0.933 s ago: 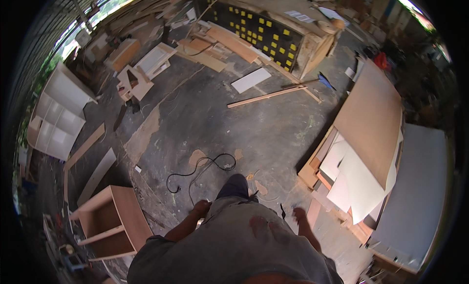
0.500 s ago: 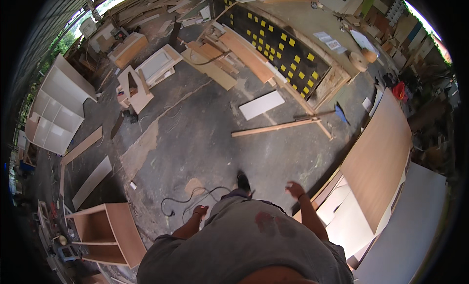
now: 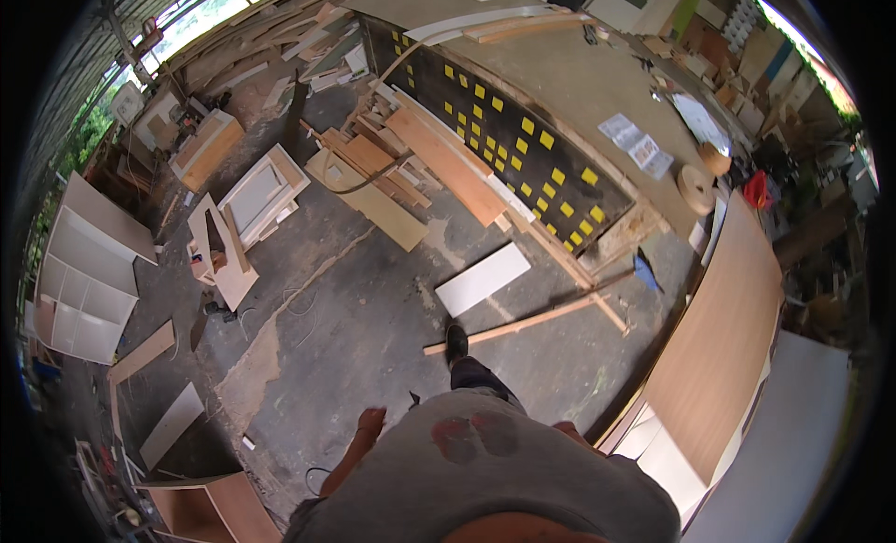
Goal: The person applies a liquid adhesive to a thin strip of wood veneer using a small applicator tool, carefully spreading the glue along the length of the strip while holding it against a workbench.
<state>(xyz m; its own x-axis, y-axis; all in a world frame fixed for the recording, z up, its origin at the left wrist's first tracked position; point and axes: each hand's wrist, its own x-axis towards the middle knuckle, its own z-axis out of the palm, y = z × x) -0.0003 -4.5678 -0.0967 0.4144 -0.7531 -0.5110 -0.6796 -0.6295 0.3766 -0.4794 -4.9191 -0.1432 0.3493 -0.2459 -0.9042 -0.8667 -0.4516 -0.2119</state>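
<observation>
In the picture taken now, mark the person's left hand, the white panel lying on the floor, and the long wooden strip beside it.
left hand (image 3: 371,422), head view, on the back of the hand.
white panel (image 3: 483,279), head view, middle of its face.
long wooden strip (image 3: 523,324), head view, midway along it.

Daylit workshop seen through a strong fisheye, evenly bright and mostly sharp.

Daylight entered from the open side at the upper left, where the greenery was washed out almost to white, and a second overexposed patch glared at the upper right rim. The concrete floor was lit softly with only faint, short shadows beside the boards. Straight planks bowed toward the rim, a black vignette ringed the view, and the grey shirt at the lower edge was soft and out of focus.
</observation>
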